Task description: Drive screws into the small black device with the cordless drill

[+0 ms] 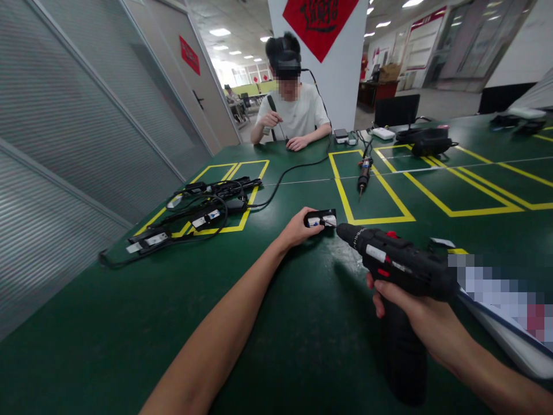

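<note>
My left hand (299, 227) is closed around a small black box with white labels (327, 215), which looks like a power adapter and rests on the green table (276, 323). My right hand (408, 305) grips the handle of a black cordless drill (400, 259) with red switches. The drill lies level and points left, its chuck just right of the box. Any bit in the chuck is too small to make out against the box. My fingers partly cover the box's left end.
Black adapters and cables (211, 210) lie at the left over yellow tape outlines. An electric screwdriver (364, 176) lies inside a taped rectangle. Across the table, a person (294, 109) holds a screwdriver (276, 112). Papers (505, 311) sit at the right, near my right forearm.
</note>
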{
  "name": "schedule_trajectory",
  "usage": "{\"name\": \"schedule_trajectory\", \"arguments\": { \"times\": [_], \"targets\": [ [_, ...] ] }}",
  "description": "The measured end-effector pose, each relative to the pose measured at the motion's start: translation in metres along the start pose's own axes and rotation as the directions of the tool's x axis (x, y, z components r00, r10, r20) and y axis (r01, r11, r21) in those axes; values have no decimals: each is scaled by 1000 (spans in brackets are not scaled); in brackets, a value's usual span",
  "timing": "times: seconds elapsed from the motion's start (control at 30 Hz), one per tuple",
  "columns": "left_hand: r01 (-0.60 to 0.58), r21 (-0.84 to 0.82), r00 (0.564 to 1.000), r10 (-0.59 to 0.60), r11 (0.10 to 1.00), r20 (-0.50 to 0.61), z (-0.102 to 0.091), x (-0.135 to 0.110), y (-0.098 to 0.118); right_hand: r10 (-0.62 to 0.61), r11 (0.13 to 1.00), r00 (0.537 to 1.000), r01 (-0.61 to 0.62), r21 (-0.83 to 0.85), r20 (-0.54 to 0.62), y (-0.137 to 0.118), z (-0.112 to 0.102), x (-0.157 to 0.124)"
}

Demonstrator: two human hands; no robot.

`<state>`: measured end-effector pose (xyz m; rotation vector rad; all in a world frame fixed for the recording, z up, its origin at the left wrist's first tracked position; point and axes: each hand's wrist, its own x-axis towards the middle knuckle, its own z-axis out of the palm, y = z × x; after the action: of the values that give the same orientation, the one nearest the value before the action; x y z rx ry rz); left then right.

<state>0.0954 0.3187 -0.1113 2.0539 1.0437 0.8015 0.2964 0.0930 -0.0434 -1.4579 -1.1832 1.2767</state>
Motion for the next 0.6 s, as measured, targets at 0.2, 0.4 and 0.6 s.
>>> {"name": "schedule_trajectory", "arguments": {
  "times": [0.2, 0.4, 0.6],
  "targets": [
    [4, -12, 1000, -4, 1000, 6, -1, -1, 2, 6, 1000, 1000, -6, -5, -2, 0, -1, -1],
    [17, -17, 1000, -17, 1000, 0, 0, -2, 2, 7, 1000, 1000, -7, 3, 6, 1, -1, -1],
    [16, -5, 1000, -16, 1000, 0, -1, -1, 1, -6, 1000, 1000, 6, -9, 7, 1, 0, 0]
  ]
}}
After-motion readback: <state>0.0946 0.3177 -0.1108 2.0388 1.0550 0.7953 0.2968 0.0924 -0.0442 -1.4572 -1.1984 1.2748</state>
